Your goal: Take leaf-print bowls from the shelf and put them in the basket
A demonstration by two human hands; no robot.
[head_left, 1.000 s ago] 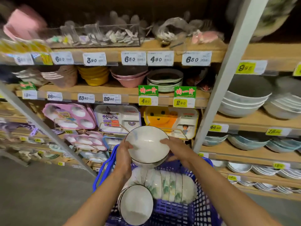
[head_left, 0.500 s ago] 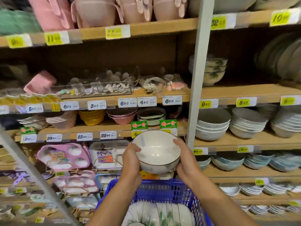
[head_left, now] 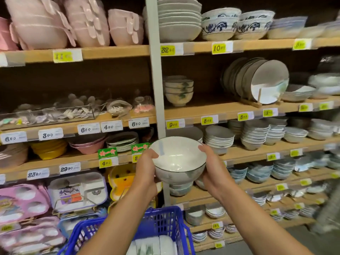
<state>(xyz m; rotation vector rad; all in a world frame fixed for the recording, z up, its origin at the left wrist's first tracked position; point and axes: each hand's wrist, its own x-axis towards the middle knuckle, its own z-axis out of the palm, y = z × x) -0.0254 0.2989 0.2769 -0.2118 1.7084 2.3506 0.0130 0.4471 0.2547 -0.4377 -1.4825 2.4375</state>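
The left hand [head_left: 145, 173] and right hand [head_left: 215, 173] grip a leaf-print bowl [head_left: 177, 157] mid-frame, fingers [head_left: 203, 149] curled round its sides, above the blue basket [head_left: 161, 216] at bottom centre. This looks like the carrying step. Next, it wants lowering gently in.

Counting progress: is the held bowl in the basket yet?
Out: the left hand and right hand hold the bowl well above the blue basket.

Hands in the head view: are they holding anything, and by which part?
Yes, a white bowl with a dark rim. The left hand grips its left side, the right hand its right side, each thumb at the rim.
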